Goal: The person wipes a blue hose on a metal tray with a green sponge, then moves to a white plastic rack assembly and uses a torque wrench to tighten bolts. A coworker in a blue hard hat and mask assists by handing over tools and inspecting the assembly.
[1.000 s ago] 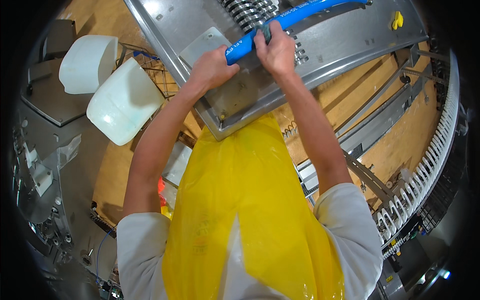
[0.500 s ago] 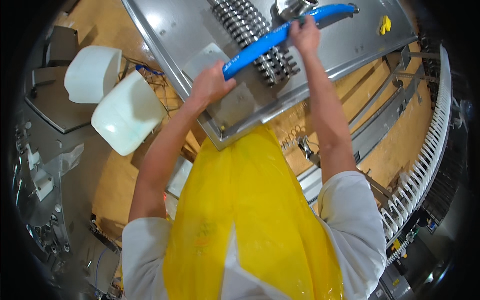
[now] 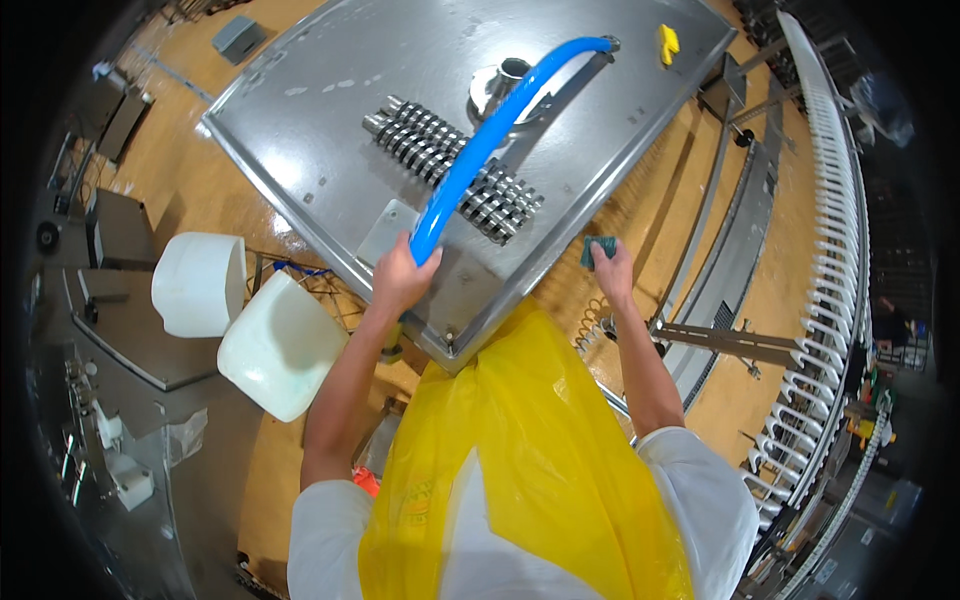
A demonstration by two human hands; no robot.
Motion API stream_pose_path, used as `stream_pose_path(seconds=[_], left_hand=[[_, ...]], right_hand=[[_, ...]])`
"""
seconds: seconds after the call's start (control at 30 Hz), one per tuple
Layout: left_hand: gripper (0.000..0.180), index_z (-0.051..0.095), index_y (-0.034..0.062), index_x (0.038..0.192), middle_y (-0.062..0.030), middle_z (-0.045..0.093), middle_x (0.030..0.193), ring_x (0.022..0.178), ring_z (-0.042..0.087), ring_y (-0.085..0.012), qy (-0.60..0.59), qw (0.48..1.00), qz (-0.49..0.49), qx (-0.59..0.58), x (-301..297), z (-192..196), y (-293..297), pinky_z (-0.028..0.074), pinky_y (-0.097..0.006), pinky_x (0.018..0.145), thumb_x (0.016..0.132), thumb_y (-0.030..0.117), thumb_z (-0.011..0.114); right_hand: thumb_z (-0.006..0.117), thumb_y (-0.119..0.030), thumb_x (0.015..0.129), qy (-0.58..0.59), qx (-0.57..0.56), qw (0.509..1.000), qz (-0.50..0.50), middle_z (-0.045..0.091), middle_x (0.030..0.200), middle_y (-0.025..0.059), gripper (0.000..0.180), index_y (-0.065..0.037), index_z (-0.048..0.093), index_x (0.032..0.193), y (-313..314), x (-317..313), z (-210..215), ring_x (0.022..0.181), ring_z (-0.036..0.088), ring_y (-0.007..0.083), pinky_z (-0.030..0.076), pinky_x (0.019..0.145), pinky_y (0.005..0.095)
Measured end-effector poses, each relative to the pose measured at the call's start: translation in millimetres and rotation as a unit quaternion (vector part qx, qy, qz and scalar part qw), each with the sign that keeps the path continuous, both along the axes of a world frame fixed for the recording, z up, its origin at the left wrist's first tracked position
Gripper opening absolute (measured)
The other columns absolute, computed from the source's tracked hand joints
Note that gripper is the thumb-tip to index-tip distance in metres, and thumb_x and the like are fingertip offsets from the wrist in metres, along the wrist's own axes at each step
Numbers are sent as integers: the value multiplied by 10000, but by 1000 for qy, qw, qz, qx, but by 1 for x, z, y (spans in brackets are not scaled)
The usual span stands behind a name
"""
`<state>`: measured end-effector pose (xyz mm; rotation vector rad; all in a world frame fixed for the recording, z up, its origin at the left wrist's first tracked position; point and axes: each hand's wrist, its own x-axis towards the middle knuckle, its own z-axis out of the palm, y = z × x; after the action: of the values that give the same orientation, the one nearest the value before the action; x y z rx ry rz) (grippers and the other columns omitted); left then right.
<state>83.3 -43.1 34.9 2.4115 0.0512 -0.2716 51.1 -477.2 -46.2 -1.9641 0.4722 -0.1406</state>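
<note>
My left hand point(image 3: 403, 276) is closed around the near end of a thick blue hose point(image 3: 480, 145). The hose arches over the metal table point(image 3: 300, 130), and its far end carries a metal fitting. Clear of the table's right edge, my right hand point(image 3: 613, 270) pinches a dark green scouring pad point(image 3: 600, 250). Beneath the hose lie two steel screw augers point(image 3: 455, 170), side by side. A round steel flanged part point(image 3: 490, 92) with a short pipe stands just beyond them. Near my left hand a flat metal plate point(image 3: 385, 232) rests on the tabletop.
Two white plastic tubs point(image 3: 285, 345) stand left of the table. A yellow object point(image 3: 669, 44) lies at the table's far right. Along the right side curves a conveyor with white slats point(image 3: 825, 250). A grey box point(image 3: 238, 40) sits on the floor at the far left.
My right hand has left the hose and moved down and right, off the table, with the scouring pad. My left hand still grips the hose, which now points more away from me.
</note>
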Motion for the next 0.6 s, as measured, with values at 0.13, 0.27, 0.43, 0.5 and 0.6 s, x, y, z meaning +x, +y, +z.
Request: stream_pose_path(seconds=[0.13,0.27,0.43,0.5,0.6], left_hand=[[559,619,-10,1164,-302,769,950,928,739,-539,-84,995,-41,-47,72,21,-44,567,-621,819,982,504,740],[535,634,-11,1248,-277,769,1037,996,736,-507,-126,990,-59,-16,126,24,-72,577,-573,886,995,447,743],[559,583,-20,1421,-285,672,1267,1157,677,-477,-150,981,-126,11,133,31,-74,552,-535,991,1003,314,745],[566,557,-30,1463,-310,635,1313,1198,646,-499,-199,967,-161,19,113,29,-65,542,-543,1010,1014,269,726],[506,587,-37,1426,-285,634,1353,1217,639,-477,-230,946,-216,-74,53,36,-84,535,-519,1044,1016,219,738]], right_hand=[[736,-197,1049,19,-16,999,-31,721,862,45,212,8,684,1050,3,-50,19,731,647,129,548,670,323],[746,-196,1038,8,-105,994,5,744,881,85,227,20,688,1080,-11,-79,30,774,677,156,561,711,349],[753,-202,1026,38,-84,995,-25,763,903,127,232,16,698,1084,-28,-122,-3,805,703,196,571,759,364],[755,-210,1026,65,-80,994,-24,770,912,133,241,15,702,1090,-23,-133,-8,809,710,205,575,763,367],[726,-252,1039,78,-57,994,-41,778,950,165,257,-9,699,1117,-22,-142,-11,830,732,268,591,790,422]])
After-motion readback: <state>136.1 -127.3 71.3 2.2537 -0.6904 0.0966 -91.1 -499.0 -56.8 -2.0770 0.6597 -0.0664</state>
